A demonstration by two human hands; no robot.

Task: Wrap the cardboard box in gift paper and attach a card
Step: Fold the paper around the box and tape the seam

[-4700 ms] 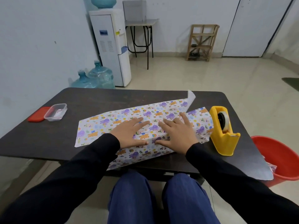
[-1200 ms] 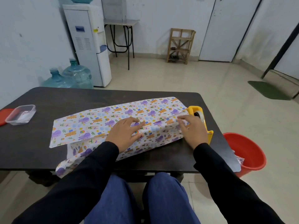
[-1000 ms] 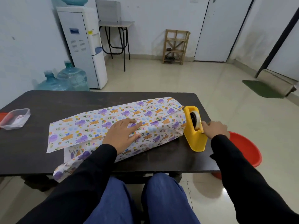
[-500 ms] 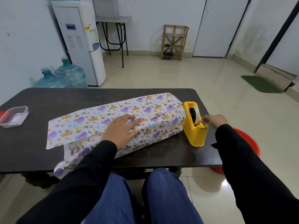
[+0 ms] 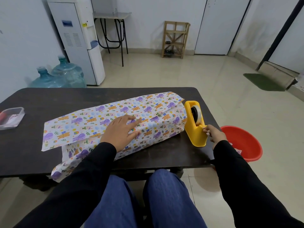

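Observation:
The box lies across the dark table, fully covered by colourful patterned gift paper; no cardboard shows. My left hand presses flat on the overlapping paper seam on top of it, fingers straight. A yellow tape dispenser stands at the box's right end. My right hand is at the dispenser's near cutter end, thumb and finger pinching the clear tape end. Loose paper sticks out past the box's left end and over the table's front edge.
A clear plastic container sits at the table's left edge. A red bucket stands on the floor right of the table. A water dispenser and blue water jugs stand behind.
My right hand left the paper, moved to the tape dispenser and now pinches the tape at its near end. My left hand stayed pressing on the seam.

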